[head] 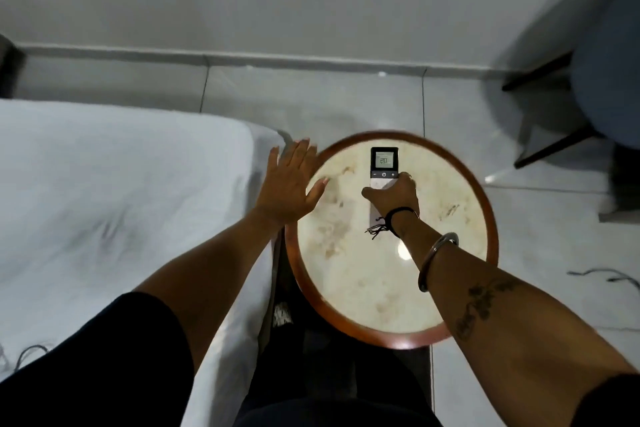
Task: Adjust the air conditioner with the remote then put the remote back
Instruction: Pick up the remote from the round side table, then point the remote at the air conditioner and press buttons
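A slim white remote (383,163) with a dark top and a lit display lies lengthwise on the round side table (363,288), near its far edge. My right hand (393,196) is closed around the remote's middle, covering most of its white body. My left hand (289,184) hovers flat with fingers spread over the table's left rim, holding nothing. The air conditioner is not in view.
A bed with a white sheet (121,201) fills the left side, touching the table's left edge. A blue chair with dark legs (602,80) stands at the far right. Loose cables (606,276) lie on the tiled floor to the right. A grey wall runs behind.
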